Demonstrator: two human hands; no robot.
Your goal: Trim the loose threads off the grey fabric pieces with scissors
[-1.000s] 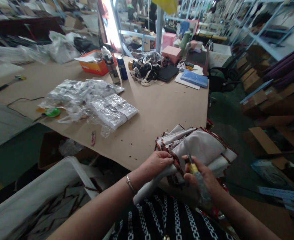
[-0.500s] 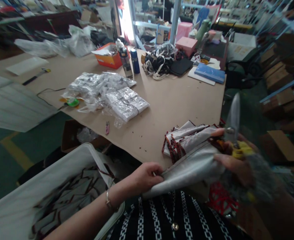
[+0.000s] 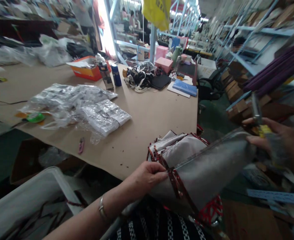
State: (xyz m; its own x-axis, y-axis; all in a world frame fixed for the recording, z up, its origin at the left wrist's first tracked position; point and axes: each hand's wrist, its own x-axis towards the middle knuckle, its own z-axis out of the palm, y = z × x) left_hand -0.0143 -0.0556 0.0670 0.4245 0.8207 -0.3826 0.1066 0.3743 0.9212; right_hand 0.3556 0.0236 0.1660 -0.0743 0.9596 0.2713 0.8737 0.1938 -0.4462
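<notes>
Between my hands a grey fabric piece (image 3: 211, 170) with dark red patterned binding is stretched above the table's near edge. My left hand (image 3: 150, 176) is closed, pinching its left end beside the binding. The far right end is gripped by my closed right hand (image 3: 274, 136), partly blurred. That same hand also holds scissors (image 3: 256, 110), yellow at the handle, blades pointing up. Just behind the stretched piece, a stack of similar fabric pieces (image 3: 180, 146) with red-patterned edging lies on the table (image 3: 147, 130).
Plastic-wrapped packs (image 3: 104, 115) lie left of centre, with pink snips (image 3: 81, 145) nearer the edge. A white bin (image 3: 54, 186) of bound fabric stands lower left. Bottles (image 3: 116, 75), an orange box (image 3: 85, 70) and a blue folder (image 3: 185, 87) sit farther back.
My right hand has moved outward and up with the scissors, drawing the fabric wide; its red-bound edge now shows by my left hand. The view has turned right and up.
</notes>
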